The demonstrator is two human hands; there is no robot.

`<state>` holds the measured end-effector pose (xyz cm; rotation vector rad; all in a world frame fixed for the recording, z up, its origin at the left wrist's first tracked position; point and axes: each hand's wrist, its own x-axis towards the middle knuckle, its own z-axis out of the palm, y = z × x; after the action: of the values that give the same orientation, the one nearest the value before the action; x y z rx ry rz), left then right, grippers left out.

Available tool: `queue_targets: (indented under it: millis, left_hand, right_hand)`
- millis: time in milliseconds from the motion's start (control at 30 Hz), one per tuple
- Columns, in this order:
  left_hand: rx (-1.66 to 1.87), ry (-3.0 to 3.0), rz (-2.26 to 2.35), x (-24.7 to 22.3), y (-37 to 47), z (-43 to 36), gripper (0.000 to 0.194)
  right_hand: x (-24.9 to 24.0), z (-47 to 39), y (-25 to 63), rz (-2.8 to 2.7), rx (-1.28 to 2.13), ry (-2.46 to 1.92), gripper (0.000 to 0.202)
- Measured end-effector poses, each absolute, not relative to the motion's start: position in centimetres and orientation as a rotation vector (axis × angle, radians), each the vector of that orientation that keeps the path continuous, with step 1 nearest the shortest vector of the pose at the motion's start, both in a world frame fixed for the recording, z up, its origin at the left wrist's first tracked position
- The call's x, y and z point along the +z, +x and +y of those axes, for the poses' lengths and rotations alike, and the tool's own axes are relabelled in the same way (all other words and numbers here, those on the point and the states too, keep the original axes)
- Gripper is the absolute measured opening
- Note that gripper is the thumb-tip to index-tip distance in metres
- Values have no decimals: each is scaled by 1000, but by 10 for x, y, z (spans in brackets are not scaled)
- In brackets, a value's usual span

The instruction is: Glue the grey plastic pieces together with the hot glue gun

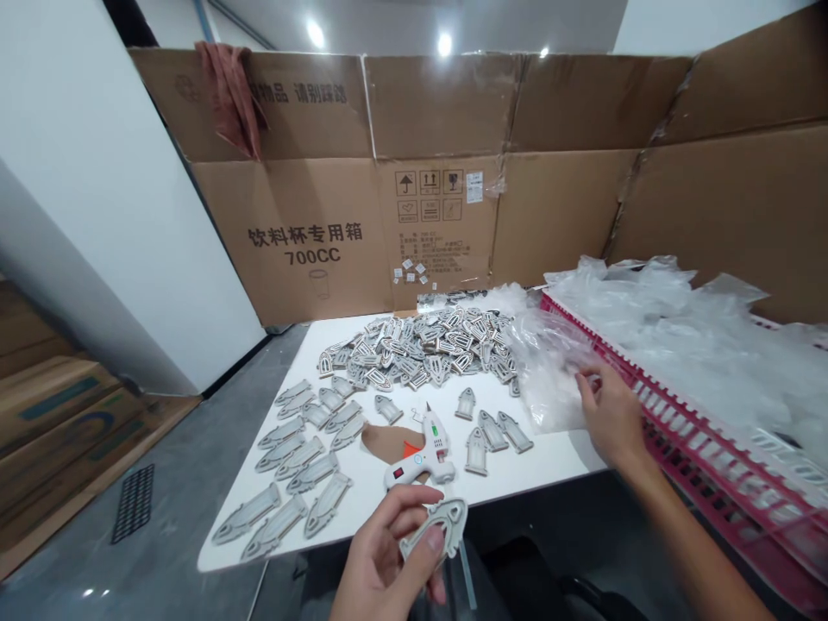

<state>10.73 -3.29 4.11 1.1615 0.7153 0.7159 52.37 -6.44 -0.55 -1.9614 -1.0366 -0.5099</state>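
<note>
Holds one gray arched piece [456, 515] in the left hand [392, 556], near the white glue gun [431, 455]. Reaches with the right hand [613, 418], half curled, to the clear plastic bags [548, 373] beside the pink basket [637, 395]; cannot tell whether gripping or only touching.

The left hand [392, 548], right hand [611, 414] and right forearm [682, 526] are bare, legwear [325, 582] dark.

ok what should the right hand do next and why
I'd probably have the right hand pinch a bit of the clear plastic: its fingers are right by it, and the left hand holds a grey piece. Whether it grips any plastic, I can't tell.
</note>
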Motion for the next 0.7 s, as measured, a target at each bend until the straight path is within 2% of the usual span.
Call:
queue_targets:
  millis: [133,200,267,367,500,700]
  left_hand:
    - [750,1097,753,34,111,-34,61]
    - [764,1088,783,29,112,-33,65]
    - [786,1090,820,28,112,-32,60]
    - [781,1100,834,33,112,-33,50]
    - [856,1055,791,36,113,-36,45]
    - [861,1011,776,36,120,-40,60]
  right_hand:
    - [10,-88,450,-919,-522,-1775,30]
    - [21,-101,405,-996,-318,-1568,18]
    - [35,-111,364,-1150,-229,-1437,11]
    - [52,-118,322,-1449,-219,-1183,35]
    - [54,-121,297,-1603,-216,-1077,48]
    - [39,-123,286,-1609,-294,-1119,63]
